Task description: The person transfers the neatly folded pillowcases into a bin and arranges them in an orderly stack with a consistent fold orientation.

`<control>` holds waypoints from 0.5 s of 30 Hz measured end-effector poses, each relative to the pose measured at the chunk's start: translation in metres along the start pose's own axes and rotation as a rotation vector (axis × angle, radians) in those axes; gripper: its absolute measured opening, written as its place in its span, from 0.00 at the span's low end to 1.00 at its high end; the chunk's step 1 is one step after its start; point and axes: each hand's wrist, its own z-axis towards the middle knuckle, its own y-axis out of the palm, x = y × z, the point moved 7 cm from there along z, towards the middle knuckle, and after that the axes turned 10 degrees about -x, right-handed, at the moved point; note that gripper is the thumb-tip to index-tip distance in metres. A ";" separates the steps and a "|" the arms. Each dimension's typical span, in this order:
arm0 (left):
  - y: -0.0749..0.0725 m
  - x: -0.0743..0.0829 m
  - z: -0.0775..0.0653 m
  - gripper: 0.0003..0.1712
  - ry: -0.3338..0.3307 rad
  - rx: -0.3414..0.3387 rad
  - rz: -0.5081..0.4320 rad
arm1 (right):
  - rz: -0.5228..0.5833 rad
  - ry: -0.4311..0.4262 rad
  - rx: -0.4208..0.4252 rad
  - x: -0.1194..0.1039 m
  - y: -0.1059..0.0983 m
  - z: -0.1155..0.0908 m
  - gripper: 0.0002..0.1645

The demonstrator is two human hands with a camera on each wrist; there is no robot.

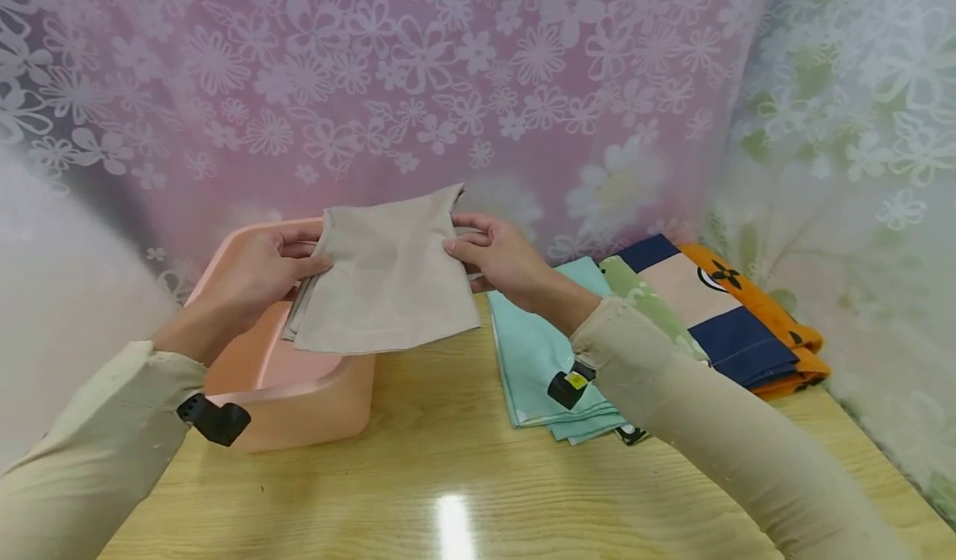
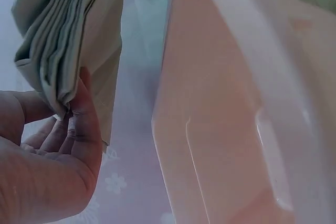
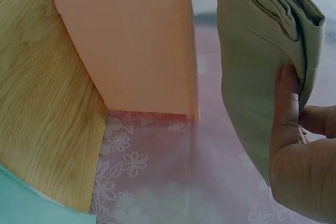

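Note:
Both hands hold up a beige cloth [image 1: 388, 282], folded into a layered rectangle, above the right side of a pink plastic tub [image 1: 299, 419]. My left hand [image 1: 257, 274] pinches the cloth's left edge between thumb and fingers. On the opposite edge, my right hand [image 1: 504, 261] grips it the same way, thumb in front and fingers behind. Several stacked layers of the beige cloth [image 2: 63, 35] show edge-on in the left wrist view. The right wrist view shows the cloth [image 3: 247, 66] hanging beside the tub's outer wall [image 3: 131, 40].
On the wooden table [image 1: 418, 460], folded cloths lie to the right: a mint-green one [image 1: 530, 369], a light green one [image 1: 642, 294], a navy and pink one [image 1: 690, 286] and an orange one [image 1: 799, 336]. A pink floral curtain [image 1: 448, 87] hangs behind.

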 end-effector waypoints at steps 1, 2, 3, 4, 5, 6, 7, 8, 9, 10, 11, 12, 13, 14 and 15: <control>-0.003 -0.002 -0.001 0.30 -0.010 -0.001 0.015 | 0.002 0.004 -0.002 0.001 0.001 0.003 0.29; -0.005 -0.003 0.000 0.31 -0.014 -0.022 0.018 | 0.007 0.005 -0.005 0.002 0.002 0.005 0.29; -0.007 -0.004 0.000 0.32 -0.016 -0.043 0.026 | 0.011 0.005 -0.009 0.004 0.003 0.008 0.29; -0.009 -0.004 0.000 0.32 -0.019 -0.060 0.035 | 0.014 0.007 -0.007 0.004 0.004 0.010 0.29; -0.012 -0.005 0.001 0.32 -0.020 -0.075 0.046 | 0.020 0.009 -0.007 0.005 0.005 0.013 0.28; -0.014 -0.005 0.002 0.32 -0.021 -0.092 0.055 | 0.026 0.013 -0.006 0.006 0.006 0.015 0.28; -0.017 -0.006 0.003 0.32 -0.022 -0.106 0.060 | 0.032 0.016 -0.005 0.007 0.007 0.017 0.28; -0.019 -0.007 0.004 0.32 -0.022 -0.115 0.054 | 0.033 0.019 -0.002 0.007 0.009 0.020 0.28; -0.023 -0.008 0.004 0.31 -0.025 -0.112 0.055 | 0.033 0.022 0.004 0.007 0.010 0.022 0.28; -0.026 -0.009 0.004 0.30 -0.026 -0.109 0.056 | 0.034 0.024 0.011 0.007 0.011 0.025 0.28; -0.029 -0.012 0.005 0.30 -0.030 -0.110 0.056 | 0.036 0.025 0.016 0.007 0.013 0.028 0.28; -0.032 -0.014 0.005 0.31 -0.034 -0.109 0.057 | 0.037 0.024 0.019 0.006 0.015 0.030 0.27; -0.035 -0.016 0.005 0.30 -0.040 -0.107 0.058 | 0.036 0.022 0.021 0.006 0.017 0.033 0.27; -0.038 -0.019 0.005 0.30 -0.047 -0.105 0.060 | 0.037 0.021 0.021 0.006 0.020 0.036 0.27; -0.041 -0.021 0.004 0.31 -0.053 -0.109 0.065 | 0.039 0.020 0.021 0.005 0.022 0.039 0.27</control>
